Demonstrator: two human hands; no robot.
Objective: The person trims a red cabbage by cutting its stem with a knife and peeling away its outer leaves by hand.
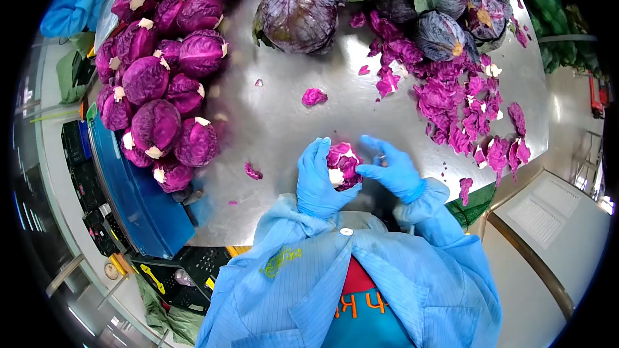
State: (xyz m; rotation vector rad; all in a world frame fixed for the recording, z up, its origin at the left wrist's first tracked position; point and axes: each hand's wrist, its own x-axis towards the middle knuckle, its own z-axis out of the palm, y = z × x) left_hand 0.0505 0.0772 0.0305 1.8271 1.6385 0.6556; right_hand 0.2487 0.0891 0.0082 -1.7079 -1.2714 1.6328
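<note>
A small red cabbage (343, 166) with torn leaves and a pale stem end sits in my left hand (317, 183), whose blue-gloved fingers wrap its left side. On the cabbage's right side is my right hand (394, 173), also gloved, with fingers apart and the thumb tip close to or touching the leaves. A small dark spot shows between its fingers, too small to name. Just beyond the hands, a loose purple leaf piece (314, 96) lies on the steel table (277, 113).
Trimmed red cabbages (155, 125) are piled at left, beside a blue bin (132, 187). A large untrimmed cabbage (296, 18) stands at the back, with several dark-leaved cabbages (440, 35) to its right. Torn purple leaves (451, 103) are scattered along the right side.
</note>
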